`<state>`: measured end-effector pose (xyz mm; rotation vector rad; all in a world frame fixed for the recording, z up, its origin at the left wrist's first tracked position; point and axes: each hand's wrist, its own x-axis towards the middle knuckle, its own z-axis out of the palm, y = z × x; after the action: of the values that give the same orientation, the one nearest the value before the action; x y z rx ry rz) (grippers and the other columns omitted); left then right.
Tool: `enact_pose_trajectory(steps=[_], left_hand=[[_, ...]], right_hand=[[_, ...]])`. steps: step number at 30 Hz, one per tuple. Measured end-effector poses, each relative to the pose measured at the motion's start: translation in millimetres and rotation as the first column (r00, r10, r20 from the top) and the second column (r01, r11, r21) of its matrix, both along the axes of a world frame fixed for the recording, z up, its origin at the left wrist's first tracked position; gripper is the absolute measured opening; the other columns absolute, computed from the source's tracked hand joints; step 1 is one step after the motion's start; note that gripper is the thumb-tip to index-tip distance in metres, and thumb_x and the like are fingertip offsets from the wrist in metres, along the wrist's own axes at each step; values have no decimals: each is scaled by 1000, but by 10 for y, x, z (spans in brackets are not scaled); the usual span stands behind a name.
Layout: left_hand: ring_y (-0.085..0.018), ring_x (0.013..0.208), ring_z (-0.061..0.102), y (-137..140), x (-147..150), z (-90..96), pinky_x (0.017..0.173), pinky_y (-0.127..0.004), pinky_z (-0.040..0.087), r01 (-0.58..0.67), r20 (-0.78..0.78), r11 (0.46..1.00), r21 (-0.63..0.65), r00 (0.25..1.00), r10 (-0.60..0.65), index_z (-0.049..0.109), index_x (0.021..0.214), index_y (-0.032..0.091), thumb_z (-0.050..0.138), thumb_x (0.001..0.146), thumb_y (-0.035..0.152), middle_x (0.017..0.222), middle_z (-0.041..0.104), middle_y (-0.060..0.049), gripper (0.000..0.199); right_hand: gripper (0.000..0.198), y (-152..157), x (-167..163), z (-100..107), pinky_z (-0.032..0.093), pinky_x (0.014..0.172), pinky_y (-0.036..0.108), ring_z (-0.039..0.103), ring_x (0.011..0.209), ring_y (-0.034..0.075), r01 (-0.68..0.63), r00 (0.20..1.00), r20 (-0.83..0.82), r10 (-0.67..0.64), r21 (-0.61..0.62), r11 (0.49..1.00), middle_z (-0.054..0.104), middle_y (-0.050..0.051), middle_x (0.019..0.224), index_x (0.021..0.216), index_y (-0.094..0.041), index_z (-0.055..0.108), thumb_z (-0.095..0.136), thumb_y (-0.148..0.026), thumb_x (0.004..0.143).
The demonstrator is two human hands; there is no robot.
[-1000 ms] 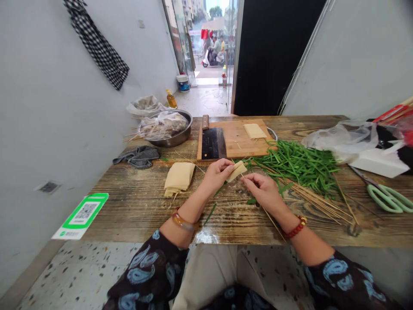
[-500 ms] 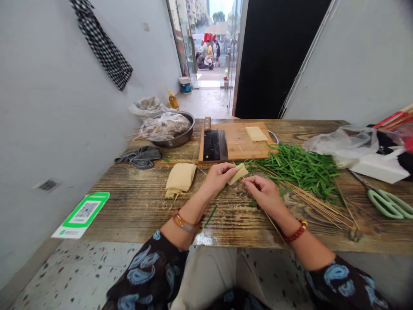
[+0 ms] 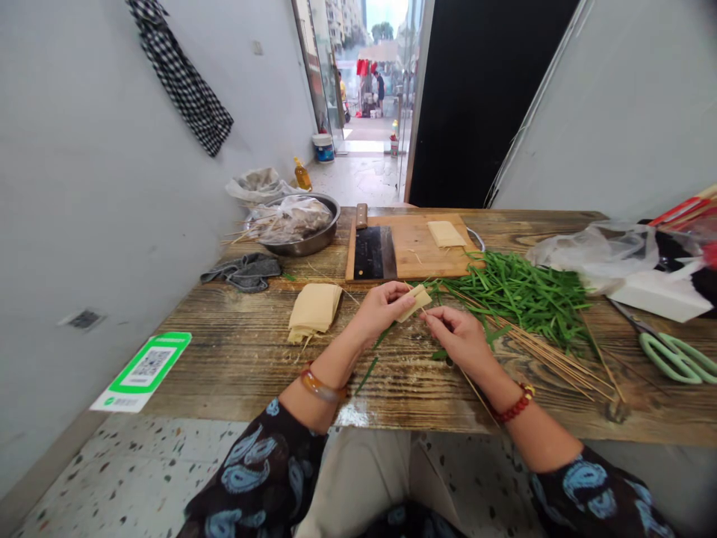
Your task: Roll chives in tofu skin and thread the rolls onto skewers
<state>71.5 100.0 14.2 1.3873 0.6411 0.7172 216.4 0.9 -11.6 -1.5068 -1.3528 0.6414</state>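
Between thumb and fingers, my left hand (image 3: 385, 305) holds a folded sheet of tofu skin (image 3: 415, 302) with green blades showing at its far end. My right hand (image 3: 455, 330) pinches a thin bamboo skewer (image 3: 473, 387), its tip at the sheet's right edge. Whether the tip has gone into the sheet I cannot tell. Left of my left hand lies a stack of tofu skin sheets (image 3: 314, 308). Beyond my right hand spreads a heap of cut green leaves (image 3: 520, 295), probably chives, with loose bamboo skewers (image 3: 552, 359) lying along its near side.
A cutting board (image 3: 431, 261) bears a cleaver (image 3: 374, 250) and more tofu skin (image 3: 447, 234). At the back left stands a metal basin (image 3: 314, 243) with bagged skewers; a grey cloth (image 3: 243, 271) lies before it. Scissors (image 3: 675, 355) and a plastic bag (image 3: 597, 250) are at right.
Both hands stay in nearly the same place with the tofu skin and skewer. The view has shifted very slightly. Outside the door, the scooter riders have moved left, mostly out of sight.
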Motion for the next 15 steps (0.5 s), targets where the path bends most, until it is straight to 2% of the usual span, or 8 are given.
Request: enact_pose_trajectory(steps=[15], left_hand=[[-15,83,63,15,4,-24,76,-27,47,-25,-36,997,73,999,27,62,97,11,74,66,23,94,70,-7,36]], right_hand=[[32,10,-9,-3,31,47,23,41,49,10,12,998,-60,-15,-39,999,50,-2,55,82,-14,69,54,-43,82]])
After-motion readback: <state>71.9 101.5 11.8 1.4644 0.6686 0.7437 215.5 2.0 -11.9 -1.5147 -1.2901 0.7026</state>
